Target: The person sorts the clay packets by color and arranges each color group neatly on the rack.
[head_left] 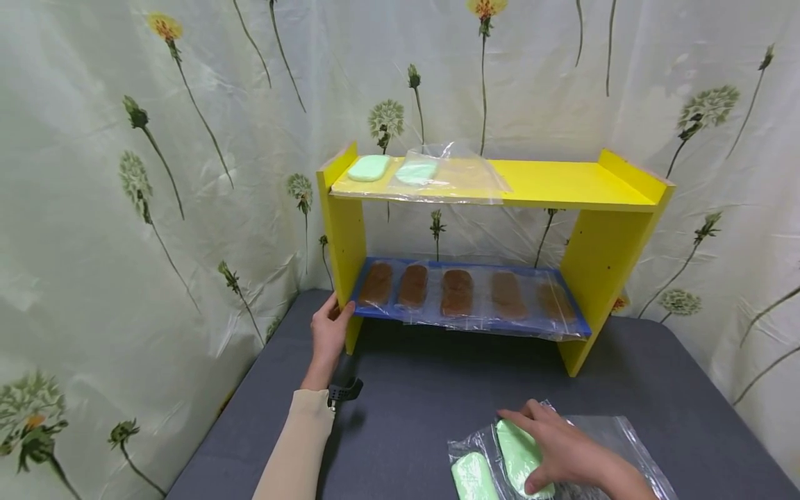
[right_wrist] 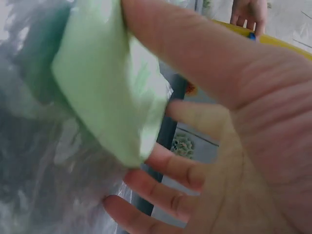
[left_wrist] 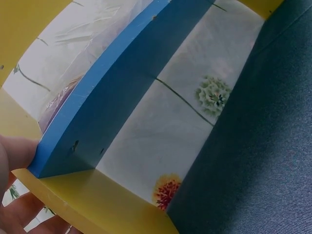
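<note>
My left hand (head_left: 329, 326) grips the left side panel of a yellow shelf unit (head_left: 342, 236). In the left wrist view the thumb lies at the end of the blue lower board (left_wrist: 83, 112), and the fingers wrap the outer side of the yellow panel (left_wrist: 92, 195). At the front right of the table, my right hand (head_left: 559, 444) holds a light green rounded bar (head_left: 517, 455) in clear plastic, thumb and fingers on opposite edges. Another green bar (head_left: 473, 476) in clear plastic lies just left of it. The right wrist view shows the held bar (right_wrist: 97, 83) tilted and blurred.
Several brown bars (head_left: 457, 292) in clear bags lie in a row on the blue board (head_left: 359, 305). Two pale green bars rest on the yellow top board (head_left: 550, 180), one (head_left: 417, 171) under clear plastic. A dark grey cloth (head_left: 400, 396) covers the table; a flowered curtain (head_left: 206, 208) hangs behind.
</note>
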Motion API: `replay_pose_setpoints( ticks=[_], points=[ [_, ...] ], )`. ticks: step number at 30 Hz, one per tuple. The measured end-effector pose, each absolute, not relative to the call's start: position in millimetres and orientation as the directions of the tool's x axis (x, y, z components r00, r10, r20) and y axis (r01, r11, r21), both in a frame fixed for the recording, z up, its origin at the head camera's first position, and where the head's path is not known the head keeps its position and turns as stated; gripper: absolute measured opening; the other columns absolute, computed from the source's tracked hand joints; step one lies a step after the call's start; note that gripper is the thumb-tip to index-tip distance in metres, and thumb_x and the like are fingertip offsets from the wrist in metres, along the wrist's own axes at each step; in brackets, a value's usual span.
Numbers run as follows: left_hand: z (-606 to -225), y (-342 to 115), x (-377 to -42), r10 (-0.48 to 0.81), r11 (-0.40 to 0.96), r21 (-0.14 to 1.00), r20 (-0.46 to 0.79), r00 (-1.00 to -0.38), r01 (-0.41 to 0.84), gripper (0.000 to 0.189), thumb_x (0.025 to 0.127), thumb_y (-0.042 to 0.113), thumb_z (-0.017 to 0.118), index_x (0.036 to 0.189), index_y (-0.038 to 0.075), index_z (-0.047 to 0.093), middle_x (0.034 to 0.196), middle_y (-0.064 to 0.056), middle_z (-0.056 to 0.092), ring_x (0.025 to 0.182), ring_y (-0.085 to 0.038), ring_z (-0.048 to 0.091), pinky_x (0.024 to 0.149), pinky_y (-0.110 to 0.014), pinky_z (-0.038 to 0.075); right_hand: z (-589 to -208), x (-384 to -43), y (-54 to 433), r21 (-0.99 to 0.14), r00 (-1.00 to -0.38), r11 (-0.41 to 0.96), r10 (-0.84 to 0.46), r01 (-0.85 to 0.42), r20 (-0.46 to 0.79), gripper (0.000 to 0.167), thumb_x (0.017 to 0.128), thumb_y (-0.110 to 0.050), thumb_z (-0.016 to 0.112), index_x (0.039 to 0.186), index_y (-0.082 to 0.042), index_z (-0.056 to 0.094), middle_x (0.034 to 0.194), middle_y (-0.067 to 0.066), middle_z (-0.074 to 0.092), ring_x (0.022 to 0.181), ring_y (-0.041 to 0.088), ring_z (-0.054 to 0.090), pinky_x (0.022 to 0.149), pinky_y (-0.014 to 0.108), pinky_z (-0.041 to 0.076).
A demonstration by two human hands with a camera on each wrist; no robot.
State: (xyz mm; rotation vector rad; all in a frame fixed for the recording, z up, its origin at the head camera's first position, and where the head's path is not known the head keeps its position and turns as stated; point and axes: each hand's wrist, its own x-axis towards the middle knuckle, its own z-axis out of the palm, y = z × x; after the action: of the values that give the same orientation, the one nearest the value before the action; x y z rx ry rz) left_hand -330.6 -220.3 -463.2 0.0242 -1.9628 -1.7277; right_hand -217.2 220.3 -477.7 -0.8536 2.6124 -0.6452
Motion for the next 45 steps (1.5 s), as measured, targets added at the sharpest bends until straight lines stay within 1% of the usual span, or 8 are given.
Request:
replay_pose_setpoints(
  ticks=[6,12,17,22,28,34,42,45],
  points=[
    [-466,-219,-329,-0.348,0.185,0.934,0.352,-0.869,0.304,0.052,0.097,0.030,0.070,0.146,0.021,0.057,0.134,-0.013,0.062,0.116,-0.030,0.061,0.100,-0.050,0.049,-478,-218,215,-0.495,-0.834,0.764,-0.536,-0.414,-0.131,0.113,0.053,-0.036,0.098,0.150,-0.007,0.048,0.098,0.003,0.038,0.085,0.022,0.038,0.060,0.029,0.035],
    [-467,-218,-331,-0.346,0.188,0.933,0.356,-0.868,0.308,0.050,0.097,0.032,0.070,0.145,0.023,0.058,0.133,-0.010,0.063,0.116,-0.028,0.061,0.099,-0.050,0.049,-471,-228,221,-0.446,-0.879,0.800,-0.473,-0.402,-0.056,0.056,0.058,-0.029,0.098,0.107,-0.014,0.074,0.087,-0.002,0.044,0.073,0.018,0.041,0.058,0.031,0.034],
    [-469,-218,-331,-0.346,0.181,0.934,0.355,-0.869,0.309,0.050,0.097,0.031,0.070,0.145,0.023,0.058,0.134,-0.009,0.063,0.117,-0.028,0.061,0.099,-0.050,0.049,-467,-233,232,-0.447,-0.825,0.734,-0.564,-0.512,0.019,0.037,0.065,-0.038,0.094,0.089,-0.028,0.067,0.085,-0.013,0.054,0.079,0.013,0.048,0.061,0.032,0.039],
    [-469,-218,-330,-0.340,0.182,0.934,0.353,-0.872,0.307,0.051,0.097,0.031,0.070,0.146,0.022,0.057,0.133,-0.009,0.063,0.117,-0.028,0.061,0.099,-0.050,0.049,-458,-236,244,-0.600,-0.797,0.651,-0.602,-0.464,-0.037,0.032,0.081,-0.038,0.084,0.088,-0.023,0.057,0.071,-0.012,0.052,0.063,0.004,0.048,0.053,0.027,0.039],
    [-469,-219,-330,-0.337,0.180,0.937,0.346,-0.876,0.301,0.053,0.096,0.034,0.071,0.146,0.022,0.057,0.133,-0.010,0.063,0.118,-0.027,0.061,0.099,-0.049,0.049,-441,-232,257,-0.705,-0.830,0.606,-0.557,-0.370,-0.043,0.029,0.095,-0.037,0.070,0.102,-0.013,0.054,0.076,-0.003,0.057,0.058,0.010,0.055,0.048,0.031,0.049],
    [-467,-220,-331,-0.334,0.185,0.934,0.352,-0.875,0.305,0.053,0.096,0.035,0.070,0.146,0.023,0.057,0.134,-0.009,0.063,0.117,-0.027,0.061,0.099,-0.049,0.049,-423,-226,265,-0.757,-0.871,0.529,-0.480,-0.384,0.106,0.031,0.098,-0.029,0.067,0.119,-0.009,0.055,0.076,0.004,0.063,0.049,0.017,0.058,0.046,0.035,0.053],
    [-465,-222,-330,-0.331,0.175,0.935,0.350,-0.877,0.307,0.052,0.096,0.035,0.070,0.146,0.024,0.056,0.134,-0.009,0.062,0.118,-0.027,0.061,0.100,-0.049,0.049,-414,-226,266,-0.752,-0.813,0.383,-0.475,-0.536,0.338,0.039,0.095,0.010,0.061,0.128,-0.008,0.069,0.118,0.009,0.069,0.072,0.021,0.070,0.058,0.032,0.057],
    [-465,-222,-329,-0.328,0.176,0.933,0.357,-0.875,0.315,0.052,0.097,0.034,0.069,0.146,0.024,0.056,0.135,-0.009,0.062,0.118,-0.027,0.061,0.100,-0.049,0.049,-412,-226,264,-0.703,-0.793,0.394,-0.439,-0.592,0.421,0.046,0.093,0.019,0.052,0.118,-0.012,0.075,0.127,0.007,0.066,0.057,0.007,0.057,0.049,0.025,0.049]
  ],
)
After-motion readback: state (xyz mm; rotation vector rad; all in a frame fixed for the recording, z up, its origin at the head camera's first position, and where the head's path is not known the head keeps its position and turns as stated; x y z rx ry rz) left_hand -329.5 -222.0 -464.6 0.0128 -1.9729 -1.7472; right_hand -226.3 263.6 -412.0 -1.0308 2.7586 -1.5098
